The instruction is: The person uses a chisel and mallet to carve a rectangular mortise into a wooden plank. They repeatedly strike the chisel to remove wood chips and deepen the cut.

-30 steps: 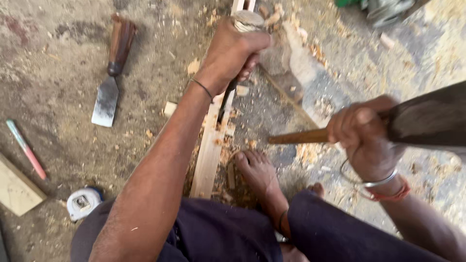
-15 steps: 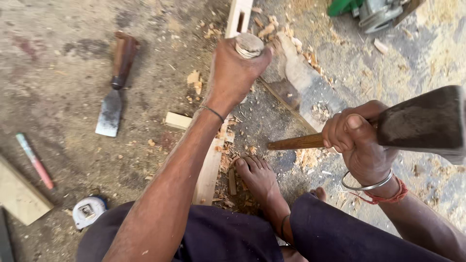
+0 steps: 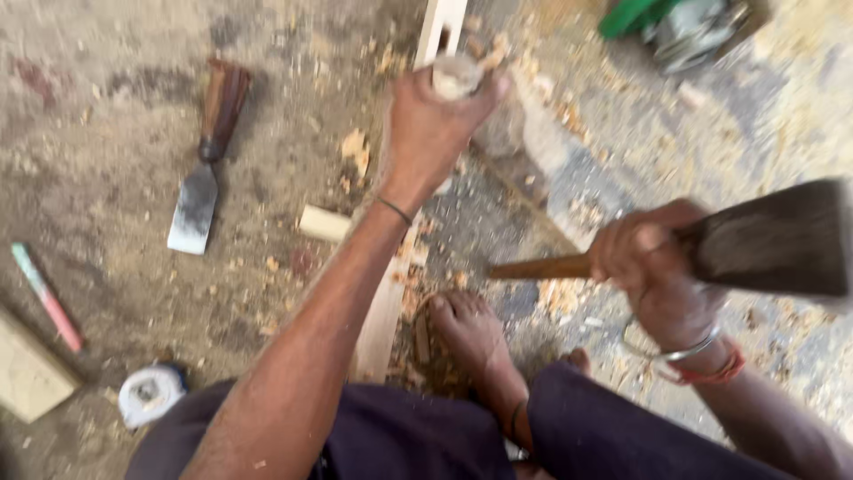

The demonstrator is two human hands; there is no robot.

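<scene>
My left hand is closed around the pale round top of a chisel handle, held upright over a long pale wooden strip that runs up the ground. My right hand grips a mallet with a brown wooden shaft and a big dark block head, raised to the right of the strip. My bare foot rests beside the strip among wood chips. The chisel's blade is hidden by my hand.
A second chisel with a brown handle and wide steel blade lies on the dirt at left. Nearby are a small wood block, a red and green pencil, a tape measure and a green power tool.
The mallet has dropped slightly and swung a little left toward the chisel. My left hand stays closed on the chisel handle; the view has shifted a little.
</scene>
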